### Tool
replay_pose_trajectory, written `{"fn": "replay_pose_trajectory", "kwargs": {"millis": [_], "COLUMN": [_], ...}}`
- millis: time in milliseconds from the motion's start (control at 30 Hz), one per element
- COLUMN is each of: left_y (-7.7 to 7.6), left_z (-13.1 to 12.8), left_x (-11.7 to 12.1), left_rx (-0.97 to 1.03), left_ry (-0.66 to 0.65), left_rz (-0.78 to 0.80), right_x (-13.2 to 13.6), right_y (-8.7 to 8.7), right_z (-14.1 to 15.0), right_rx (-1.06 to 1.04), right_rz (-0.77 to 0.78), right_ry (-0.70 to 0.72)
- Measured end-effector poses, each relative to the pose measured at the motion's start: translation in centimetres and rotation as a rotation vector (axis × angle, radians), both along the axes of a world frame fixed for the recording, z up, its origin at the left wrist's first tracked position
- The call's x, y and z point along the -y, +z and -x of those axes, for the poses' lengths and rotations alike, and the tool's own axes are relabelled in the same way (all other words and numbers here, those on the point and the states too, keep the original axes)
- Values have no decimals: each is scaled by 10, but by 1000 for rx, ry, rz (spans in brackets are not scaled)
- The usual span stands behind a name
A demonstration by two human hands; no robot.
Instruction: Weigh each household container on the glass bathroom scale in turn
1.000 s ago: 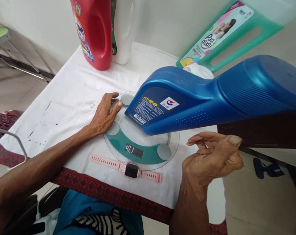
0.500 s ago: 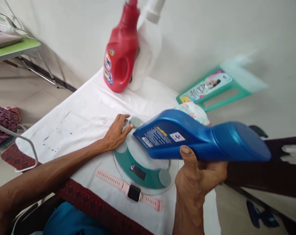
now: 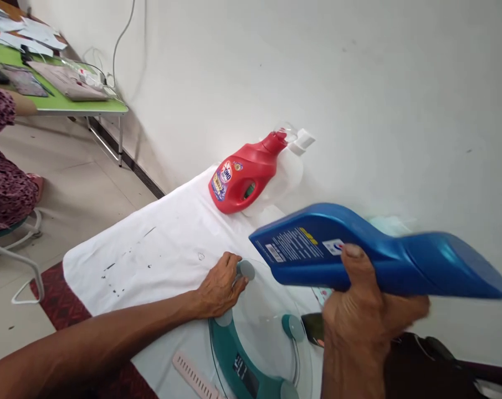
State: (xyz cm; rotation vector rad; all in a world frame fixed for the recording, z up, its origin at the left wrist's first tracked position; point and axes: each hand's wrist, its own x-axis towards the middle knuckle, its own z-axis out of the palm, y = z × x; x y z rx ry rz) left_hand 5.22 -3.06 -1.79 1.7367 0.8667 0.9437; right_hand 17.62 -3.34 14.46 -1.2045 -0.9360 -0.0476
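Observation:
My right hand (image 3: 361, 313) grips a blue plastic bottle (image 3: 317, 246) from below, thumb across its back label. The bottle lies nearly sideways in the air, its wide cap pointing right. My left hand (image 3: 221, 285) has its thumb and fingers at the far left edge of a round glass scale (image 3: 267, 327), around one of its round pads. The scale has a green band and a lit display (image 3: 245, 376); I cannot read its digits clearly. A pink watch strap (image 3: 195, 378) lies in front, the watch face out of view.
A red detergent bottle (image 3: 245, 177) stands at the back by the wall, a whitish bottle behind it. White cloth (image 3: 151, 249) covers the table. A dark object (image 3: 313, 328) lies beside the scale. At left are a green table (image 3: 88, 105) and a seated person (image 3: 10, 183).
My view has swung up and left, so the table things sit lower and further right. The blue bottle remains in my right hand. The green bottle is now mostly hidden behind it.

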Motion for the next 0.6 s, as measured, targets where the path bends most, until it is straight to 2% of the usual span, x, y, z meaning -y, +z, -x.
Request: {"fn": "replay_pose_trajectory", "kwargs": {"millis": [100,200,267,333,433,600], "left_y": [1,1,1,-1,-2,-1], "left_z": [-1,-2,-2,-3,-4,-4], "left_x": [1,1,1,1,0,-2], "left_rx": [-10,-7,10,31,48,27], "left_ry": [14,23,24,27,37,24], "left_rz": [-7,-1,-2,-18,-32,-16], "right_x": [-50,-93,-116,-133,-149,-155], "right_y": [-6,-26,-40,-52,-65,-72], "right_z": [21,46,62,74,82,79], "right_rx": [-57,-63,-41,-10,16,-38], "right_rz": [92,213,235,232,254,307], "right_ry": [205,424,498,482,372,256]}}
